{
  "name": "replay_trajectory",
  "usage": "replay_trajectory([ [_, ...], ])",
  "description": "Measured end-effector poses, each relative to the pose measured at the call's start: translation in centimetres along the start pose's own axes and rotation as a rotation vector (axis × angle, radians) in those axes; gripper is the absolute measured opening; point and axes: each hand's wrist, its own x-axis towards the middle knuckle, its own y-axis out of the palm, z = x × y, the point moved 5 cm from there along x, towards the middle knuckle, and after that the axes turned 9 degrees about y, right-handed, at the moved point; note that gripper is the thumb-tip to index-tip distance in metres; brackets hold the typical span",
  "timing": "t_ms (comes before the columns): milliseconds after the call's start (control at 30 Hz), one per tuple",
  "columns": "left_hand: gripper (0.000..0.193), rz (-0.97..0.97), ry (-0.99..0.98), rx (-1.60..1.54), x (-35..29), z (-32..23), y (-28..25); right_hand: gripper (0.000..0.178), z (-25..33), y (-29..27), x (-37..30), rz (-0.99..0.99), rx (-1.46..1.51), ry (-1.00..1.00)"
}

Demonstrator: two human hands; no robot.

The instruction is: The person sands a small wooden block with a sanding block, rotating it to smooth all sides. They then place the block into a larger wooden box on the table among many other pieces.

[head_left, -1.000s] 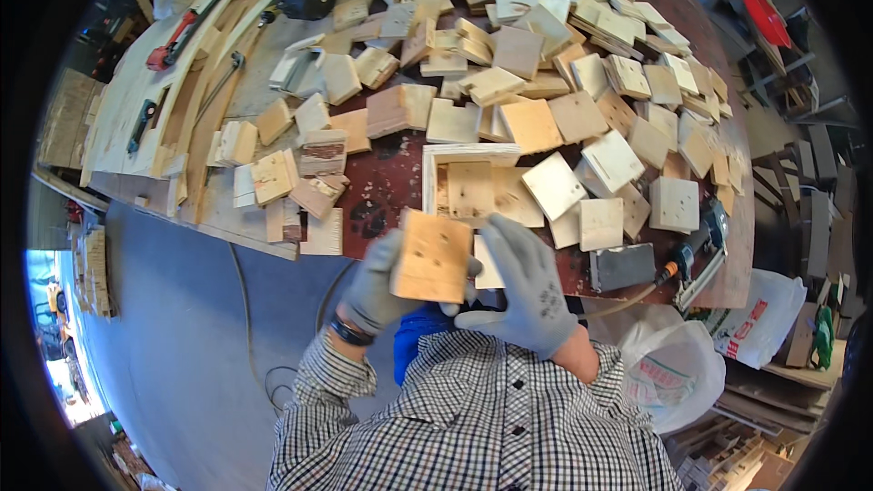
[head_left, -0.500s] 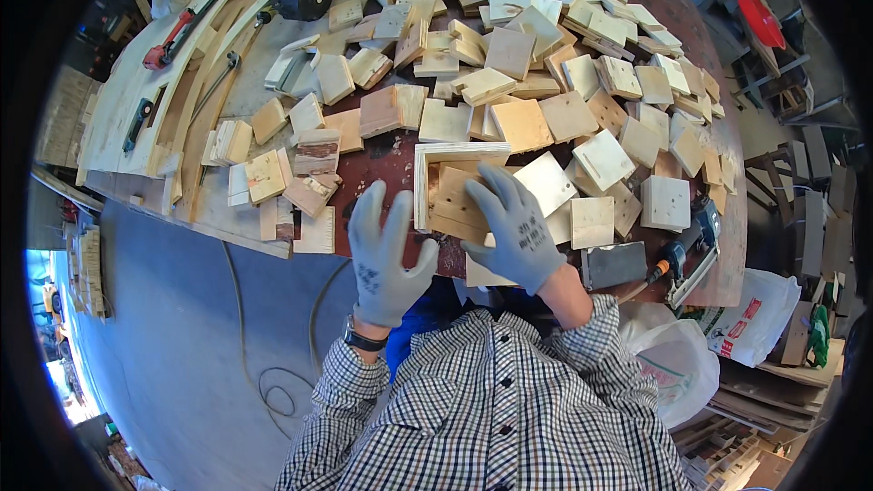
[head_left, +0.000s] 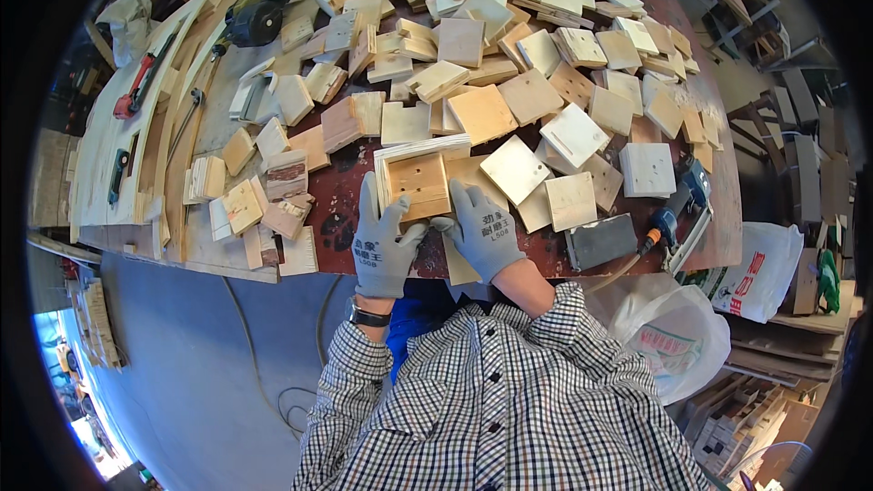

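A square wooden block (head_left: 418,189) with small dark holes lies in an L-shaped corner of pale wooden strips (head_left: 424,146) near the table's front edge. My left hand (head_left: 386,245), in a grey glove, closes around the left strip, its thumb at the block's near left corner. On the other side, my right hand (head_left: 485,232), gloved alike, has its fingers against the block's right edge and its thumb at the near edge. Beneath and beside the right hand, a flat pale wood piece (head_left: 462,265) sticks out toward me.
A large heap of wooden blocks (head_left: 461,42) covers the far side of the dark red table (head_left: 350,182). At right lie a nail gun (head_left: 680,215) with a hose and a dark grey flat block (head_left: 601,243). Long boards, a red-handled tool (head_left: 136,89) and a black-green power tool (head_left: 257,17) lie left.
My left hand has gone from open and apart to gripping beside the block. My right hand has moved from over the block to its right edge. The block now sits squarer in the corner.
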Motion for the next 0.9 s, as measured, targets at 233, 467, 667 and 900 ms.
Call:
replay_trajectory([
  [233,0.049,-0.027,0.042,0.075,0.0,-0.2,-0.1,0.068,-0.8,0.5,0.0,0.032,0.082,0.013],
  [467,0.061,-0.03,0.024,0.083,-0.5,0.1,0.2,0.067,-0.9,-0.5,0.1,0.112,0.115,0.041],
  [667,0.062,-0.016,0.002,0.091,-0.5,0.2,0.2,0.069,-0.8,-1.0,0.5,0.17,0.129,0.067],
  [900,0.08,0.026,-0.003,0.038,-0.4,0.2,-0.2,0.075,-1.1,-0.8,0.5,0.183,0.196,0.058],
])
